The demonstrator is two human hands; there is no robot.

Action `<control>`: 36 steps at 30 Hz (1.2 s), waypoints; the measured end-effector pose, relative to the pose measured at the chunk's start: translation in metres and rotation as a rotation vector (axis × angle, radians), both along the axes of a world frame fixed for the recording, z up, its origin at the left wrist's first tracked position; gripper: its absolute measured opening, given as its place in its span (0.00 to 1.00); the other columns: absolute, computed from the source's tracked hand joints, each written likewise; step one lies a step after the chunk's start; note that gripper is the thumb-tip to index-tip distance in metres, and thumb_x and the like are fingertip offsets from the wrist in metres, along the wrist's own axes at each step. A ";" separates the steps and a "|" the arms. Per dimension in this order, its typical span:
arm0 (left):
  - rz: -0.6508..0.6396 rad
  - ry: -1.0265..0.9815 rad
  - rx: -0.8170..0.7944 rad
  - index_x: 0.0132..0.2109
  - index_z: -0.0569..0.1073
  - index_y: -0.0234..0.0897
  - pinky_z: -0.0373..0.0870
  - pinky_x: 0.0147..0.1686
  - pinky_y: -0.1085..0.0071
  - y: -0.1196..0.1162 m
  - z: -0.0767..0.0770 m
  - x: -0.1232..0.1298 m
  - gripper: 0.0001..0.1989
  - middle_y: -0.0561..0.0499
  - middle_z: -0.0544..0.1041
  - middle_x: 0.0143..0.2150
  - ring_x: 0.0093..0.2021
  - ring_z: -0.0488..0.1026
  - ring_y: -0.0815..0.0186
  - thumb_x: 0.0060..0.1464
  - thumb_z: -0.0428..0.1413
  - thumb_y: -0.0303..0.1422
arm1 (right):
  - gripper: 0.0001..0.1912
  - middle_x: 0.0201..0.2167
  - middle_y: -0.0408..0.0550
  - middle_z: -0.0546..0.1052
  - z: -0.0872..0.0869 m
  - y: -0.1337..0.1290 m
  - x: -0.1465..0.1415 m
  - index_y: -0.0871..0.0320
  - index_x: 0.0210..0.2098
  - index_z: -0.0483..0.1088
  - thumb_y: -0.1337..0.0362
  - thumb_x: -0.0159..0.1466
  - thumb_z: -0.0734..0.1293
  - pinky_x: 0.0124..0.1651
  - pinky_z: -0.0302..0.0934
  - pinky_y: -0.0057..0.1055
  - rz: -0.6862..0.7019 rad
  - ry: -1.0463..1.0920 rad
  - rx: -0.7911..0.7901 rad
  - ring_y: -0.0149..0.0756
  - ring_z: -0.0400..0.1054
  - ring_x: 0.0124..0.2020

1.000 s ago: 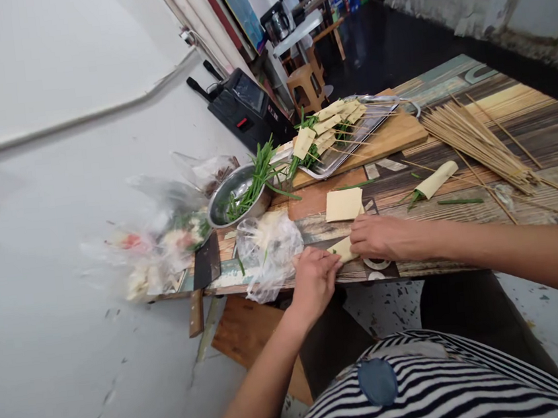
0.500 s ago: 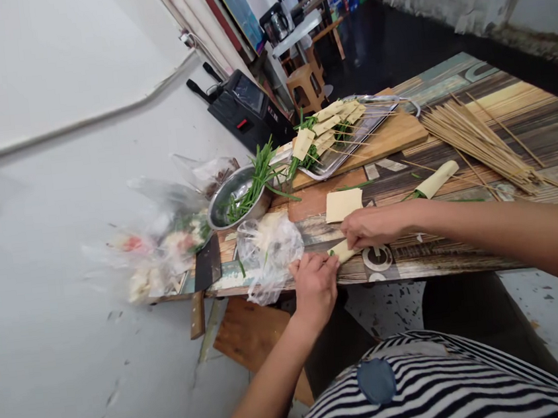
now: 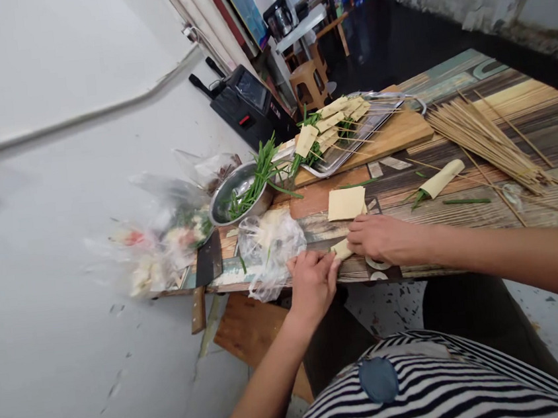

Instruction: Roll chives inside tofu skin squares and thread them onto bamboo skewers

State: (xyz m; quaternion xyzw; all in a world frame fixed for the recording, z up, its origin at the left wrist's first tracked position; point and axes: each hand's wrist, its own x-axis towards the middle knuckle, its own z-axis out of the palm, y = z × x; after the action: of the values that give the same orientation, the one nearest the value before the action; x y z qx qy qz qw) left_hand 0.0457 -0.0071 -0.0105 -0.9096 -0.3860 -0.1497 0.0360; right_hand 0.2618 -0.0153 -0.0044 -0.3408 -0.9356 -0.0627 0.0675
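Near the table's front edge lies a pale yellow tofu-skin roll [image 3: 342, 249] with a bit of green at its left end. The fingers of my left hand [image 3: 314, 274] are closed on that end, and my right hand [image 3: 379, 237] grips the other end, hiding part of it. Just behind sits a stack of square tofu sheets [image 3: 346, 203]. To the right, a finished-looking roll with greens [image 3: 440, 180] has a thin skewer through it. A crumpled plastic bag [image 3: 271, 246] lies left of my left hand.
A steel bowl of green chives [image 3: 246, 206] stands at the left, near a cleaver [image 3: 208, 259] whose handle overhangs the edge. Behind, a metal tray [image 3: 347, 152] of skewered rolls rests on a wooden board. Loose bamboo skewers [image 3: 489, 144] lie at the right.
My right hand has shifted slightly right and down along the roll, its fingers now flatter over the right end. My left hand stays at the left end. The view has shifted slightly.
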 end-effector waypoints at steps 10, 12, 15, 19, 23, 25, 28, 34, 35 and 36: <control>0.267 0.195 0.255 0.47 0.74 0.35 0.57 0.38 0.62 -0.018 0.035 -0.021 0.12 0.41 0.74 0.50 0.42 0.69 0.55 0.59 0.54 0.35 | 0.08 0.36 0.51 0.74 0.015 0.010 0.000 0.61 0.33 0.74 0.71 0.62 0.62 0.41 0.48 0.34 -0.062 0.016 -0.210 0.38 0.63 0.40; 0.166 0.084 0.303 0.49 0.72 0.36 0.58 0.39 0.63 -0.014 0.034 -0.015 0.11 0.43 0.75 0.49 0.42 0.70 0.58 0.60 0.53 0.31 | 0.09 0.36 0.51 0.75 0.018 0.010 -0.002 0.62 0.33 0.74 0.71 0.62 0.61 0.40 0.48 0.34 -0.072 -0.009 -0.250 0.38 0.63 0.39; -0.088 -0.040 0.273 0.47 0.72 0.37 0.60 0.42 0.64 -0.008 0.017 -0.002 0.08 0.48 0.78 0.44 0.44 0.70 0.61 0.61 0.52 0.30 | 0.10 0.34 0.52 0.74 0.018 0.012 -0.003 0.63 0.32 0.73 0.72 0.62 0.60 0.37 0.46 0.34 -0.069 -0.019 -0.259 0.37 0.63 0.37; -0.181 -0.070 0.228 0.45 0.72 0.34 0.62 0.39 0.66 -0.001 -0.010 0.009 0.08 0.47 0.78 0.39 0.41 0.70 0.62 0.62 0.51 0.28 | 0.10 0.32 0.51 0.74 0.012 0.018 -0.002 0.63 0.28 0.72 0.71 0.61 0.61 0.34 0.44 0.33 -0.056 0.028 -0.244 0.34 0.61 0.33; -0.163 -0.045 0.137 0.42 0.74 0.34 0.61 0.36 0.67 0.007 -0.010 0.010 0.10 0.47 0.77 0.34 0.36 0.69 0.64 0.63 0.48 0.29 | 0.12 0.30 0.50 0.73 0.011 0.025 0.001 0.63 0.26 0.72 0.68 0.64 0.61 0.32 0.44 0.31 -0.066 0.066 -0.307 0.33 0.59 0.32; -0.153 -0.010 0.080 0.40 0.75 0.36 0.59 0.35 0.67 0.011 -0.004 0.011 0.11 0.48 0.76 0.33 0.35 0.68 0.64 0.64 0.48 0.31 | 0.14 0.30 0.50 0.73 0.012 0.025 0.002 0.63 0.28 0.72 0.66 0.66 0.59 0.32 0.45 0.31 -0.090 0.069 -0.306 0.33 0.60 0.33; -0.140 0.036 0.024 0.38 0.76 0.37 0.57 0.36 0.66 0.016 0.004 0.013 0.11 0.49 0.76 0.34 0.37 0.67 0.64 0.63 0.49 0.31 | 0.12 0.32 0.50 0.73 0.011 0.018 0.004 0.62 0.34 0.72 0.65 0.67 0.58 0.37 0.48 0.33 -0.074 0.099 -0.126 0.36 0.60 0.36; -0.141 0.064 -0.073 0.34 0.74 0.35 0.60 0.36 0.67 0.020 0.009 0.015 0.13 0.48 0.74 0.33 0.36 0.66 0.65 0.63 0.47 0.30 | 0.15 0.37 0.52 0.73 0.007 0.007 0.004 0.62 0.39 0.72 0.66 0.68 0.54 0.44 0.50 0.36 -0.005 0.083 -0.051 0.38 0.60 0.39; -0.137 0.074 -0.072 0.34 0.74 0.35 0.61 0.37 0.67 0.020 0.009 0.015 0.13 0.48 0.74 0.33 0.36 0.66 0.64 0.63 0.47 0.29 | 0.16 0.37 0.52 0.73 0.009 0.008 0.003 0.62 0.39 0.72 0.66 0.69 0.54 0.44 0.51 0.35 -0.026 0.083 -0.082 0.38 0.60 0.39; -0.130 0.084 -0.060 0.35 0.74 0.35 0.62 0.37 0.67 0.020 0.010 0.015 0.12 0.47 0.74 0.34 0.36 0.66 0.64 0.63 0.47 0.29 | 0.16 0.37 0.52 0.73 0.010 0.010 0.003 0.62 0.38 0.72 0.66 0.68 0.54 0.44 0.51 0.35 -0.038 0.076 -0.116 0.38 0.60 0.39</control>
State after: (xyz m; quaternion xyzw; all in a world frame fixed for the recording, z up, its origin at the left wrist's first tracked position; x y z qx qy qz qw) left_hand 0.0604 0.0125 -0.0009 -0.9389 -0.3285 -0.1020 0.0152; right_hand 0.2645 -0.0056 0.0059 -0.3639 -0.9278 0.0034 0.0819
